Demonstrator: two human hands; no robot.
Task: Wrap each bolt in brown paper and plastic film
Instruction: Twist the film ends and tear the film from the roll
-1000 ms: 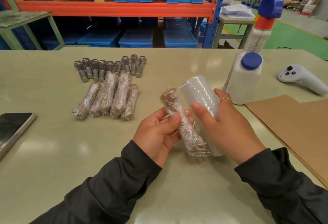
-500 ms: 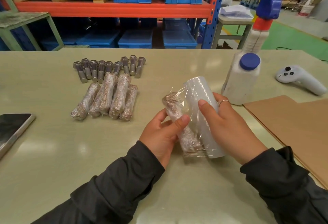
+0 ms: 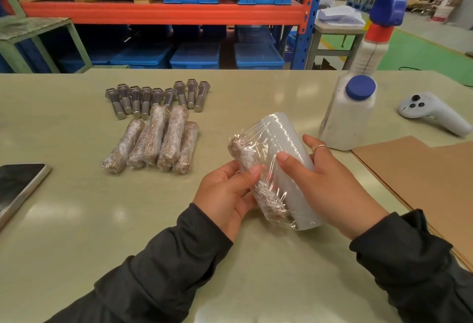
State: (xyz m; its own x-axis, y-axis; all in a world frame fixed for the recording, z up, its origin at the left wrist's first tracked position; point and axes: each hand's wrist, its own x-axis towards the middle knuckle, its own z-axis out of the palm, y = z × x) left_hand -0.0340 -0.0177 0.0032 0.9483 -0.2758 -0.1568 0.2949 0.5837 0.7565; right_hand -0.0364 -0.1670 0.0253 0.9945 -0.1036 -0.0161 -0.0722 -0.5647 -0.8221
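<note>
Currently film-wrapping step, mid-bolt. Left hand (image 3: 225, 192) grips the paper-wrapped bolt (image 3: 256, 182), fingers curled behind it and thumb pinching across its front; the bolt sits tilted, upper end leaning away from the person, held just above the table (image 3: 76, 220). Right hand (image 3: 330, 182) holds the film roll (image 3: 289, 148) pressed against the bolt's right side, thumb laid on the roll's front, fingers curled round its back. A sheet of film spans from roll to bolt and already crinkles around the whole bolt, bunched at both ends. Outward from the bolt: to its left, a cluster of wrapped bolts (image 3: 156, 141) lying side by side; beyond those, a row of bare bolts (image 3: 156, 97) still to do. To the bolt's right, brown paper sheets (image 3: 422, 174); behind-right, a white bottle (image 3: 350, 115); far right, a controller (image 3: 432, 116); far left, a phone (image 3: 18, 184). Judgement: this bolt looks nearly covered, so next move likely calls for one more turn or tearing the film off the roll, keeping tension so the wrap doesn't loosen, then setting it with the wrapped cluster. Roughly a third through the batch.
</note>
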